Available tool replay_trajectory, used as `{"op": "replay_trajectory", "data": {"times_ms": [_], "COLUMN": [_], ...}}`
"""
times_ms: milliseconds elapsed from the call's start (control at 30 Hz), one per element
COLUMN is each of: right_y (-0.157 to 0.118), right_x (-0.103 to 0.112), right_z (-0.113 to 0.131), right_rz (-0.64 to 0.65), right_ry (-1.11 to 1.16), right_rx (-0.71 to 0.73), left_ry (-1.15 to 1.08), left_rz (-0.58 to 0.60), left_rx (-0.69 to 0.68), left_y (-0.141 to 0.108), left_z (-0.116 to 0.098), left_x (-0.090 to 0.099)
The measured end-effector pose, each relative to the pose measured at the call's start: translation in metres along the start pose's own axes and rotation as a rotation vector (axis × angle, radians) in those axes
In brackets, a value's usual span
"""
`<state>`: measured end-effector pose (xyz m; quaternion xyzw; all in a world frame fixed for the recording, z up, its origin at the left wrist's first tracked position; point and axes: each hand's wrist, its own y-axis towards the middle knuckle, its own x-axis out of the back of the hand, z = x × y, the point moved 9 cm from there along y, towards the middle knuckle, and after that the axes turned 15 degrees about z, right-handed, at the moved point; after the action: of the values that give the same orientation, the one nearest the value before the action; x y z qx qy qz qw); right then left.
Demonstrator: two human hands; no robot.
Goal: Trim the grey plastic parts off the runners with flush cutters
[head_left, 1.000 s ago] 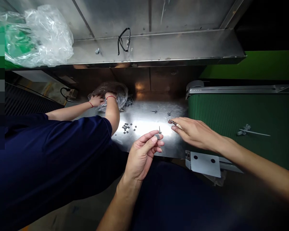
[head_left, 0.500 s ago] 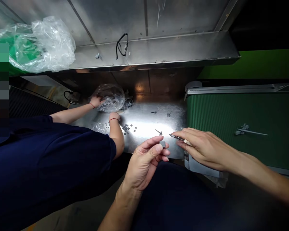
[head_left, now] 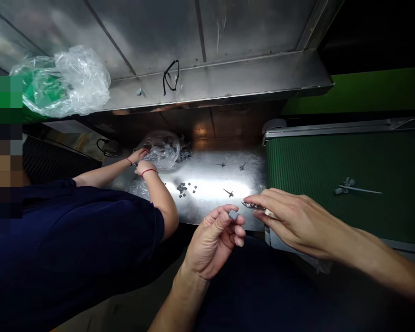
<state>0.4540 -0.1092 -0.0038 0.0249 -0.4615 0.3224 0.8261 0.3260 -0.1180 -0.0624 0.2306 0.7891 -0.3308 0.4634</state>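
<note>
Between the thumb and fingertips of my left hand point(head_left: 210, 242) is a small grey square piece with a ribbed face point(head_left: 233, 215). My right hand point(head_left: 293, 221) is closed around a pair of nippers point(head_left: 252, 205); their metal jaws point left, just above and right of the grey piece, apart from it. Most of the nippers' handle is hidden by my fingers. On the metal table point(head_left: 207, 210) beyond my hands lies a thin grey part with a pointed end point(head_left: 228, 192). Several small grey squares point(head_left: 182, 188) are scattered to its left.
At my left a co-worker's hands point(head_left: 145, 167) are by a clear plastic bag point(head_left: 164, 147) holding grey parts. A green conveyor belt point(head_left: 304, 170) on the right carries a grey part point(head_left: 349, 186). A metal shelf point(head_left: 228, 83) crosses above, with a bag-lined green container point(head_left: 41, 92).
My left hand has turned the grey piece, so its ribbed face shows. The co-worker's nearer hand has moved left toward the other one. The view has shifted slightly.
</note>
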Motion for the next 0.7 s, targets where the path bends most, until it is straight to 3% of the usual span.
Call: {"op": "replay_trajectory", "data": {"times_ms": [367, 700], "right_y": [-0.007, -0.008], "right_x": [0.009, 0.006], "right_z": [0.018, 0.008], "right_rz": [-0.11, -0.102], "right_ry": [-0.232, -0.083], "right_rx": [-0.033, -0.055], "left_ry": [0.003, 0.081], "left_rz": [-0.024, -0.09], "left_rx": [-0.026, -0.059], "left_y": [0.0, -0.002], "left_z": [-0.001, -0.005], "left_x": [0.002, 0.007]}}
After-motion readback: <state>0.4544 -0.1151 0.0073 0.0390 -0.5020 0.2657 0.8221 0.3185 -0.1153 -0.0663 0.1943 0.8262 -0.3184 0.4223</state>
